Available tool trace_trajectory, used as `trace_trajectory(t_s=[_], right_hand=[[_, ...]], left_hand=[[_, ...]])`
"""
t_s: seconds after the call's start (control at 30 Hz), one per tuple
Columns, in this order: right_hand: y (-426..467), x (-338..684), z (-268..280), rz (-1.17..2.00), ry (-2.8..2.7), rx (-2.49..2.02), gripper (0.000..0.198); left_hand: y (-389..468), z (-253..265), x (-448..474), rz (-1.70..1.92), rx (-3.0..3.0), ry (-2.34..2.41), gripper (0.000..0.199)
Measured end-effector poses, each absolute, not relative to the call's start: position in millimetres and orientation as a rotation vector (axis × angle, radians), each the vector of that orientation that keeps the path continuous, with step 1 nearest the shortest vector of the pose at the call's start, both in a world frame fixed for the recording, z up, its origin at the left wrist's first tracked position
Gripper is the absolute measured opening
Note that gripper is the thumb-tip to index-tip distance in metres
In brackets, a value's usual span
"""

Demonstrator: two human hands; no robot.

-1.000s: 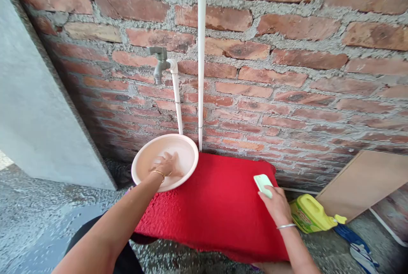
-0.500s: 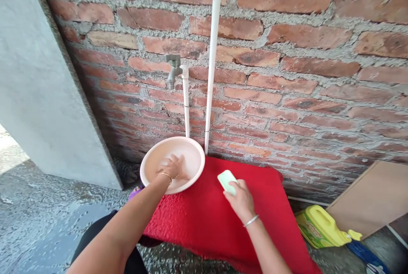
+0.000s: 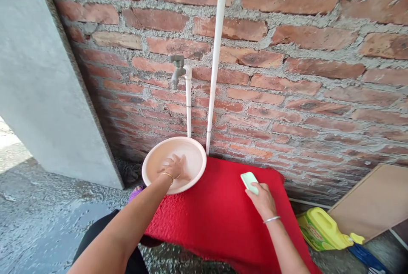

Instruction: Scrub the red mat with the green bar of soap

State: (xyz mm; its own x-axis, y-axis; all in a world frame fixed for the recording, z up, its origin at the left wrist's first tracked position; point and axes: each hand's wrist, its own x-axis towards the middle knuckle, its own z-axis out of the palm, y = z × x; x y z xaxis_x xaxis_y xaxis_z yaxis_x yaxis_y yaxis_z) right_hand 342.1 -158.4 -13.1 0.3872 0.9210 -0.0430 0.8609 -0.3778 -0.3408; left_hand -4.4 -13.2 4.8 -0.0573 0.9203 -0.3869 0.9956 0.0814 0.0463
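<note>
In the head view, the left hand (image 3: 174,166) dips with fingers spread and holding nothing into the water (image 3: 191,162) of a round, pale peach plastic basin (image 3: 149,160), which stands at the left end of a bright red, textured cloth (image 3: 219,218). The right hand (image 3: 263,200) pinches a pale mint-green, rounded rectangular block (image 3: 248,179) between thumb and fingers over the cloth's right part, well apart from the basin; whether the block touches the fabric cannot be told.
</note>
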Motion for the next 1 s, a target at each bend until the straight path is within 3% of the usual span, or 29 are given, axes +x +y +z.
trace_trajectory(t_s=[0.27, 0.53, 0.7, 0.83, 1.0], right_hand=[[-208.0, 448.1, -2.5, 0.181, -1.096, -2.802, 0.056], [-147.8, 296.9, -3.3, 0.299, -1.684, -2.236, 0.036], [-119.1, 215.8, -21.5, 0.384, -1.909, -2.005, 0.033], [-111.9, 229.3, -26.0, 0.394, -1.892, -2.035, 0.034], [-124.6, 315.6, -17.4, 0.346, -1.663, -2.288, 0.038]], left_hand=[[-13.1, 6.1, -3.3, -0.381, 1.888, 2.051, 0.122], [-11.9, 0.3, -3.5, -0.386, 1.903, 2.066, 0.122], [-9.8, -2.5, -5.0, -0.359, 1.895, 2.064, 0.118], [-9.5, -3.2, -6.8, -0.378, 1.910, 2.036, 0.123], [-9.1, -2.6, -6.7, -0.350, 1.898, 2.050, 0.124]])
